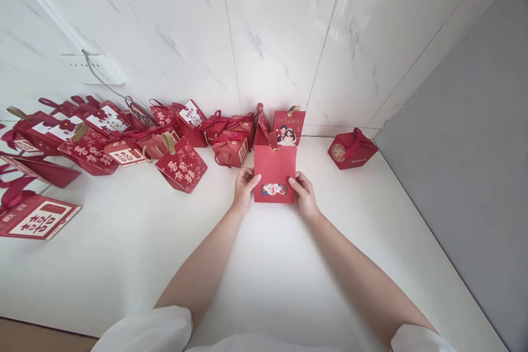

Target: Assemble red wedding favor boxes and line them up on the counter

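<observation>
Between my two hands is a red gift box (275, 168) with a small window near its lower edge, through which white and blue contents show. My left hand (245, 187) grips its left edge, thumb on the near face. On the opposite edge, my right hand (304, 192) holds it the same way, its fingers mostly behind. Just beyond the held box stand a red box with a cartoon couple (289, 126) and another red box (261, 124), partly hidden by it.
Several red gift boxes crowd the left and back of the white counter (144, 253), among them a ribboned box (231, 147) and a handled box (182, 166). Farther right sits a single ribboned box (353, 148). A tiled wall (276, 38) rises behind; a grey panel (462, 137) borders the right.
</observation>
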Tool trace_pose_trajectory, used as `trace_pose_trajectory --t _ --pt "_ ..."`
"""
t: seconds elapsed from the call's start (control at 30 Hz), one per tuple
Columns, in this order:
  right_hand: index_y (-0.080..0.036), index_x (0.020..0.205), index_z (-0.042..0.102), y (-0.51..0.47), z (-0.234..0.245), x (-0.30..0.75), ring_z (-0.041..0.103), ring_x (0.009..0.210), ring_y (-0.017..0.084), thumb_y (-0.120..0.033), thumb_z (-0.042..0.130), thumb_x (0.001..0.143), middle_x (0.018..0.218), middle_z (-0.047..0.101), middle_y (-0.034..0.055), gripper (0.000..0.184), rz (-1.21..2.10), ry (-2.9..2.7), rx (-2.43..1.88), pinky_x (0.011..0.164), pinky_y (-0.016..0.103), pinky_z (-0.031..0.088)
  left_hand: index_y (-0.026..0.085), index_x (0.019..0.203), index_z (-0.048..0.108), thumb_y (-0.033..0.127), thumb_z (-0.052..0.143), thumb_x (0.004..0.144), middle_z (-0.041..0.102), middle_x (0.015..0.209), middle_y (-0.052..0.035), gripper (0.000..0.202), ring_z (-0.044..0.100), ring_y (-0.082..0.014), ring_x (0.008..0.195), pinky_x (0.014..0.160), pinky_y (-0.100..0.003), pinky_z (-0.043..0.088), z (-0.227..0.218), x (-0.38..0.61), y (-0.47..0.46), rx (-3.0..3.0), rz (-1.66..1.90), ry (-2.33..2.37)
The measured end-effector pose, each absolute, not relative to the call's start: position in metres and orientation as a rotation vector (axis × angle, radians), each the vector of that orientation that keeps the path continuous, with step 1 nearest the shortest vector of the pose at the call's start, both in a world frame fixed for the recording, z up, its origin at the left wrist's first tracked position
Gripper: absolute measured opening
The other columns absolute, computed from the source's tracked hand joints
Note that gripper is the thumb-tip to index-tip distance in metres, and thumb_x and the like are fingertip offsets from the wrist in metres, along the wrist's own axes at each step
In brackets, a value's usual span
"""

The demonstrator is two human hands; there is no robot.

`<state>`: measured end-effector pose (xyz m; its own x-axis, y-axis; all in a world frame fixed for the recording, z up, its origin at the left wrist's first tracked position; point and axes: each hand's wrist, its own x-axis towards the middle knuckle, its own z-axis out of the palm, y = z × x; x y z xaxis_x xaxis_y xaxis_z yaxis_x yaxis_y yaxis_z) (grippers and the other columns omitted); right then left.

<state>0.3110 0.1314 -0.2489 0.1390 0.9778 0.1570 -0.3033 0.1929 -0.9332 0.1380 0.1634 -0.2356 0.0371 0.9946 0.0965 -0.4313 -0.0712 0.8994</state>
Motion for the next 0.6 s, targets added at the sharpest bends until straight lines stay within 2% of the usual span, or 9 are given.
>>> trace_pose_trajectory --t 0.07,0.13,0.2,0.27,0.33,0.4,0.5,0.6 --pt "-0.025 0.103 0.053 0.124 -0.246 0.306 0.06 0.1 0.021 -0.042 0.063 0.084 0.106 0.061 0.0042 0.027 0.896 -1.012 -0.912 0.091 0.04 0.049 0.023 0.105 0.057 0.033 0.076 0.074 0.064 0.103 -0.0015 0.038 0.063 -0.0138 0.09 0.081 -0.028 0.05 -0.227 0.139 0.162 1.099 1.482 0.797" --pt "-0.026 0.121 0.044 0.117 -0.239 0.302 0.057 0.108 0.022 -0.039 0.06 0.086 0.122 0.055 0.0079 0.04 0.701 -1.08 -0.914 0.094 0.042 0.047 0.025 0.121 0.052 0.036 0.073 0.077 0.063 0.109 -0.0039 0.049 0.063 -0.016 0.097 0.087 -0.03 0.049 -0.208 0.137 0.159 1.33 1.482 0.814" --pt "-0.027 0.131 0.035 0.11 -0.229 0.301 0.056 0.112 0.024 -0.037 0.057 0.088 0.133 0.047 0.0114 0.049 0.578 -1.191 -0.904 0.094 0.045 0.047 0.023 0.121 0.057 0.036 0.069 0.08 0.066 0.11 -0.0066 0.045 0.062 -0.019 0.103 0.093 -0.033 0.048 -0.184 0.133 0.155 1.606 1.405 0.855" --pt "-0.028 0.134 0.033 0.107 -0.217 0.304 0.055 0.114 0.026 -0.036 0.055 0.088 0.136 0.044 0.0129 0.052 0.482 -1.312 -0.887 0.091 0.047 0.049 0.02 0.108 0.067 0.035 0.066 0.083 0.069 0.107 -0.0073 0.029 0.063 -0.0203 0.104 0.095 -0.034 0.047 -0.159 0.129 0.149 1.821 1.301 0.905" --pt "-0.027 0.132 0.038 0.106 -0.204 0.308 0.055 0.115 0.027 -0.032 0.057 0.088 0.134 0.046 0.0129 0.049 0.401 -1.419 -0.872 0.091 0.049 0.049 0.019 0.096 0.073 0.035 0.064 0.085 0.072 0.1 -0.0069 0.021 0.066 -0.0201 0.097 0.088 -0.032 0.051 -0.141 0.125 0.143 1.922 1.211 0.953" --pt "-0.027 0.125 0.045 0.105 -0.194 0.311 0.056 0.113 0.027 -0.027 0.059 0.087 0.126 0.054 0.0113 0.04 0.341 -1.488 -0.863 0.092 0.048 0.049 0.019 0.093 0.074 0.035 0.064 0.084 0.073 0.095 -0.0066 0.021 0.067 -0.02 0.09 0.082 -0.031 0.053 -0.132 0.124 0.138 1.946 1.153 0.983" --pt "-0.026 0.107 0.055 0.103 -0.183 0.31 0.061 0.102 0.023 -0.018 0.058 0.088 0.107 0.063 0.007 0.021 0.307 -1.525 -0.875 0.088 0.043 0.05 0.018 0.094 0.074 0.034 0.067 0.082 0.073 0.097 -0.0068 0.021 0.068 -0.0206 0.091 0.084 -0.032 0.053 -0.13 0.125 0.134 1.936 1.118 0.995" --pt "-0.025 0.097 0.057 0.102 -0.181 0.307 0.062 0.094 0.02 -0.015 0.058 0.088 0.1 0.064 0.0054 0.013 0.305 -1.521 -0.895 0.082 0.039 0.051 0.018 0.092 0.075 0.031 0.067 0.081 0.074 0.094 -0.0066 0.019 0.068 -0.0198 0.088 0.082 -0.031 0.053 -0.134 0.127 0.136 1.899 1.13 1.015"
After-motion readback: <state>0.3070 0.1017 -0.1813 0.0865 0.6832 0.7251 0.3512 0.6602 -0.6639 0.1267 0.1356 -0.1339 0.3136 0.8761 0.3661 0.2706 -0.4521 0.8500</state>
